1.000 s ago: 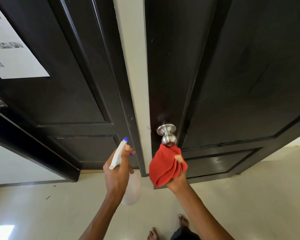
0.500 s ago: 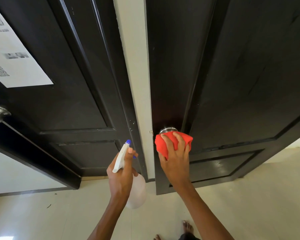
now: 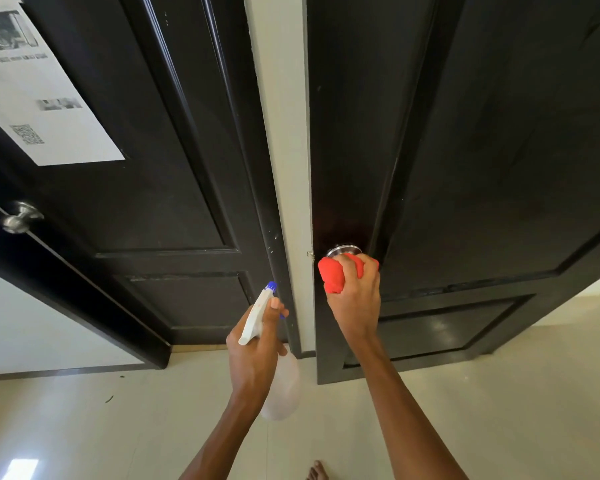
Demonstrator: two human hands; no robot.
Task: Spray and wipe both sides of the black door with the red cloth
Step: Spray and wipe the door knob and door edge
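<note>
The black door (image 3: 482,161) on the right stands a little ajar. My right hand (image 3: 355,299) grips its silver knob through the red cloth (image 3: 331,275); only the knob's base plate (image 3: 343,250) shows above my fingers. My left hand (image 3: 257,348) holds a white spray bottle (image 3: 280,389) with a blue nozzle (image 3: 270,286), which points up toward the white strip of wall between the doors. One finger lies on the trigger.
A second black door (image 3: 125,188) on the left stands open, with a silver knob (image 3: 20,218) and a printed paper sheet (image 3: 39,95) stuck on it. A white wall strip (image 3: 279,116) separates the doors. Pale floor tiles (image 3: 84,427) lie below; my bare foot (image 3: 317,471) shows at the bottom.
My right hand rose from below the knob and closed over it with the red cloth, hiding the knob. The view moved closer to the door. The left hand kept the spray bottle.
</note>
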